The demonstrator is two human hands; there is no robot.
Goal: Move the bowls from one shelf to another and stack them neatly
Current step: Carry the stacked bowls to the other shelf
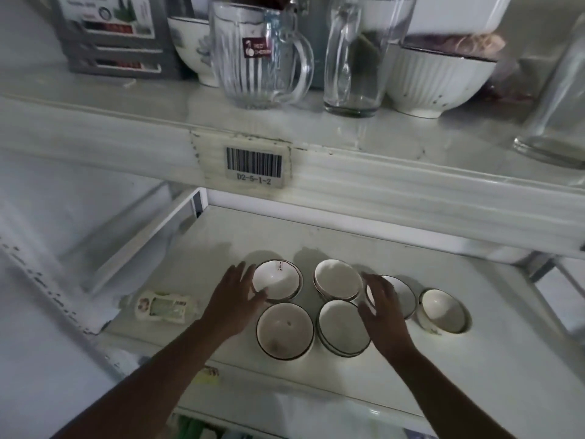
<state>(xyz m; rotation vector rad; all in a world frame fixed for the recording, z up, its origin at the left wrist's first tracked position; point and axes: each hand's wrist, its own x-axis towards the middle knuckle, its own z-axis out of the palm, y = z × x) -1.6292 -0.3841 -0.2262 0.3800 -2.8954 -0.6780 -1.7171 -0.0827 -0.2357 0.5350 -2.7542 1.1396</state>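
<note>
Several small white bowls with dark rims stand on the lower shelf (316, 236). The back row has a stack at the left (278, 277), a stack in the middle (337, 278) and a bowl (402, 296) partly behind my right hand. In front are a single bowl (285, 331) and a stack (340, 327). One more bowl (443, 310) stands apart at the right. My left hand (235, 299) is spread open, its fingers touching the back left stack's rim. My right hand (384, 312) hovers open over the bowl behind it, holding nothing.
A small labelled bottle (164, 307) lies on its side left of the bowls. The upper shelf (126, 141) carries a glass mug (253, 55), a tall glass (361, 55), two white bowls (440, 80), a grey box (110, 33) and a barcode tag (254, 164).
</note>
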